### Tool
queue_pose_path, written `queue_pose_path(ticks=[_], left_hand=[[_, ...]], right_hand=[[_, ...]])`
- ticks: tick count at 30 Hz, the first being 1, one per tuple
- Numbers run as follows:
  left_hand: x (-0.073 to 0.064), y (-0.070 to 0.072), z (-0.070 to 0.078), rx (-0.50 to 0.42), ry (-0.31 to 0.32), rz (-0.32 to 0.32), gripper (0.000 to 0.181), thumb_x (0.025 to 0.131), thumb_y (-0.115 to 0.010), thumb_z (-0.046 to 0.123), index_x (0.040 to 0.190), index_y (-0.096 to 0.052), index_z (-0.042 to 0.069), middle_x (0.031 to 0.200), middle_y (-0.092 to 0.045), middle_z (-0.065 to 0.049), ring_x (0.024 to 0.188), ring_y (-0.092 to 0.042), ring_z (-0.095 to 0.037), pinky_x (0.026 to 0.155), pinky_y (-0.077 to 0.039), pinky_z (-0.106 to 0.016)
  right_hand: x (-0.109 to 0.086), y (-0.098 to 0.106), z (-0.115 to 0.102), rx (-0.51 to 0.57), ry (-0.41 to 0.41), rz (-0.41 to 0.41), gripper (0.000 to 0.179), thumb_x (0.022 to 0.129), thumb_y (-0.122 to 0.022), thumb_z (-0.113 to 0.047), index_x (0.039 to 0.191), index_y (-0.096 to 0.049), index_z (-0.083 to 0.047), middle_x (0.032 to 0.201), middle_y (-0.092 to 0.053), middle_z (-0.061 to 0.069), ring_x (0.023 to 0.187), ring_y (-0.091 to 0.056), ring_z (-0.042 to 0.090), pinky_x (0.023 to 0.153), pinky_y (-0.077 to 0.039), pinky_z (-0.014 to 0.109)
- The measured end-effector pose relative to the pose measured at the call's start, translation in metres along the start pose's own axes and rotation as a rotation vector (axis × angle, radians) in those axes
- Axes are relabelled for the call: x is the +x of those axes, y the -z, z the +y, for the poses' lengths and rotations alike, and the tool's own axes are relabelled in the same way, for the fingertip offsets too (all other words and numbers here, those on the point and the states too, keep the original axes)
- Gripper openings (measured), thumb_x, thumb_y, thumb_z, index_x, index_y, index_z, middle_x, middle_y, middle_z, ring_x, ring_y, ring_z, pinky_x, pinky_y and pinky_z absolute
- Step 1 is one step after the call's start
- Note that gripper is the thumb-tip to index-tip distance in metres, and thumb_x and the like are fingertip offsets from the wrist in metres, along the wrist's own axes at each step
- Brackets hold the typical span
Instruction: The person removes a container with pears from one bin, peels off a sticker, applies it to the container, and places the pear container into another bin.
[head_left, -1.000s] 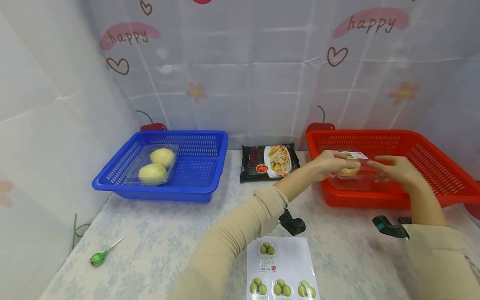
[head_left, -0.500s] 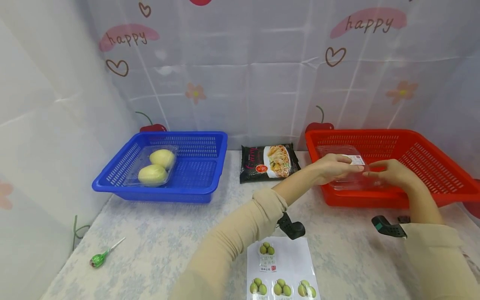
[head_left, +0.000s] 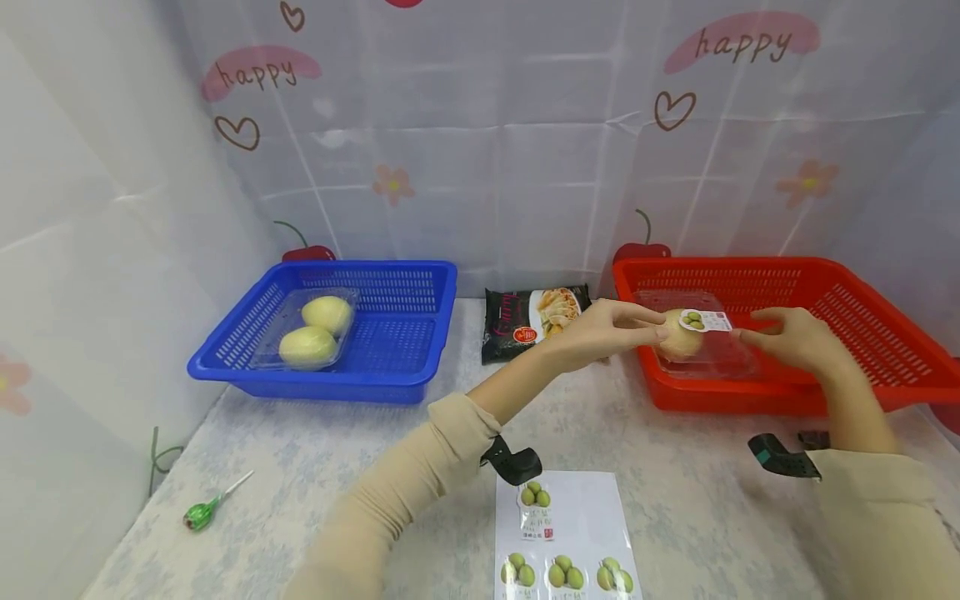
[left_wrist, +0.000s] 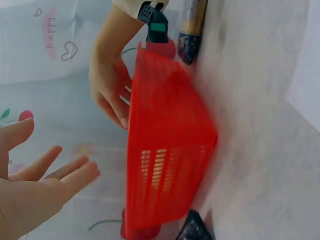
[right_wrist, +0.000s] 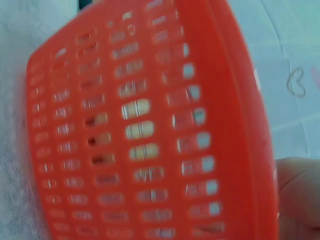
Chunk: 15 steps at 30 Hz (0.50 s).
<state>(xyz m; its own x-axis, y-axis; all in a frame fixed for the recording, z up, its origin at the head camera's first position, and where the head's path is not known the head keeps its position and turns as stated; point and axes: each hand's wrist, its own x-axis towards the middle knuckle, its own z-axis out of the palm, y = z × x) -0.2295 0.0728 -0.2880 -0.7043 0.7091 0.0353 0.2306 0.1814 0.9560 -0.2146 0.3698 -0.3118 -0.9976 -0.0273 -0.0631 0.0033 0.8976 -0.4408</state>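
Note:
My left hand (head_left: 603, 333) is just outside the red basket (head_left: 750, 398), its fingers extended and holding nothing. In the left wrist view its fingers (left_wrist: 75, 177) are spread apart, clear of the rim. Inside the basket lies a clear plastic box (head_left: 720, 364) with a pale yellow melon (head_left: 677, 340). A white sticker (head_left: 711, 322) with printed green fruit and a red seal lies over the box top. Reaching over the basket, my right hand (head_left: 798, 342) has its thumb tip right at the sticker's right end, index finger and thumb apart. The basket wall hides most of this hand in the right wrist view.
A blue basket (head_left: 431, 354) on the left holds a clear box with two melons (head_left: 308, 347). Between the baskets lies a black noodle packet (head_left: 517, 329). A sheet of fruit stickers (head_left: 585, 517) lies in front, and a green lollipop (head_left: 199, 515) at left.
My left hand has drawn back to the left, off the box, uncovering the melon and the sticker's fruit picture. My right hand stays near the sticker's right end.

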Motion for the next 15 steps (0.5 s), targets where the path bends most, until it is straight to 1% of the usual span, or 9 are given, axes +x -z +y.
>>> queue_pose_path(ticks=[2,4,5,7,9,10,12,15], left_hand=[[-0.01,0.009,-0.001,-0.029,-0.015,0.002,0.036,0.091,-0.061,0.021,0.124,-0.061,0.005,0.114,-0.065,-0.004,0.095,-0.063,-0.011,0.084,-0.051,-0.023],[-0.02,0.018,-0.003,-0.087,-0.029,-0.004,0.035,0.093,-0.059,0.017,0.124,-0.059,0.001,0.118,-0.063,-0.01,0.097,-0.064,-0.017,0.086,-0.051,-0.026],[-0.024,0.022,-0.005,-0.113,-0.028,-0.003,0.035,0.093,-0.059,0.015,0.124,-0.057,0.0,0.121,-0.061,-0.011,0.098,-0.064,-0.017,0.088,-0.051,-0.028],[-0.031,0.03,-0.007,-0.134,-0.033,-0.001,0.035,0.093,-0.057,0.012,0.126,-0.055,-0.002,0.124,-0.058,-0.014,0.101,-0.063,-0.019,0.089,-0.051,-0.031],[-0.039,0.036,-0.008,-0.12,-0.037,0.011,0.036,0.094,-0.057,0.011,0.126,-0.054,-0.003,0.125,-0.057,-0.017,0.103,-0.062,-0.021,0.09,-0.051,-0.034],[-0.042,0.039,-0.01,-0.11,-0.036,0.022,0.036,0.094,-0.057,0.011,0.127,-0.054,-0.003,0.124,-0.057,-0.017,0.103,-0.062,-0.022,0.089,-0.051,-0.033],[-0.049,0.046,-0.011,-0.062,-0.041,0.049,0.036,0.094,-0.057,0.011,0.127,-0.055,-0.002,0.121,-0.058,-0.02,0.1,-0.063,-0.025,0.086,-0.052,-0.031],[-0.06,0.055,-0.012,0.001,-0.053,0.093,0.036,0.094,-0.057,0.012,0.127,-0.056,0.0,0.12,-0.06,-0.02,0.101,-0.063,-0.029,0.084,-0.053,-0.03]], right_hand=[[-0.001,-0.002,-0.011,-0.004,0.031,0.047,0.069,0.093,-0.054,-0.041,0.128,-0.041,0.017,0.115,-0.05,0.041,0.099,-0.05,0.053,0.077,-0.048,0.058],[-0.001,-0.005,-0.024,-0.01,0.064,0.095,0.065,0.093,-0.056,-0.037,0.127,-0.042,0.016,0.112,-0.053,0.04,0.096,-0.052,0.052,0.075,-0.049,0.057],[0.0,-0.007,-0.031,-0.012,0.077,0.118,0.063,0.093,-0.056,-0.036,0.127,-0.043,0.015,0.111,-0.054,0.039,0.096,-0.052,0.051,0.076,-0.049,0.057],[0.001,-0.01,-0.045,0.001,0.097,0.14,0.064,0.092,-0.057,-0.037,0.128,-0.043,0.014,0.113,-0.053,0.039,0.098,-0.052,0.05,0.078,-0.048,0.058],[0.003,-0.012,-0.06,0.025,0.12,0.145,0.064,0.092,-0.057,-0.038,0.13,-0.043,0.012,0.118,-0.051,0.038,0.102,-0.051,0.05,0.08,-0.047,0.059],[0.004,-0.014,-0.066,0.044,0.138,0.143,0.065,0.092,-0.057,-0.038,0.131,-0.042,0.011,0.119,-0.051,0.037,0.104,-0.051,0.05,0.081,-0.047,0.059],[0.006,-0.016,-0.081,0.09,0.173,0.13,0.064,0.092,-0.057,-0.039,0.133,-0.043,0.009,0.121,-0.052,0.036,0.107,-0.051,0.049,0.084,-0.046,0.059],[0.01,-0.02,-0.101,0.139,0.232,0.114,0.061,0.092,-0.058,-0.037,0.133,-0.045,0.005,0.121,-0.055,0.032,0.108,-0.053,0.046,0.086,-0.046,0.059]])
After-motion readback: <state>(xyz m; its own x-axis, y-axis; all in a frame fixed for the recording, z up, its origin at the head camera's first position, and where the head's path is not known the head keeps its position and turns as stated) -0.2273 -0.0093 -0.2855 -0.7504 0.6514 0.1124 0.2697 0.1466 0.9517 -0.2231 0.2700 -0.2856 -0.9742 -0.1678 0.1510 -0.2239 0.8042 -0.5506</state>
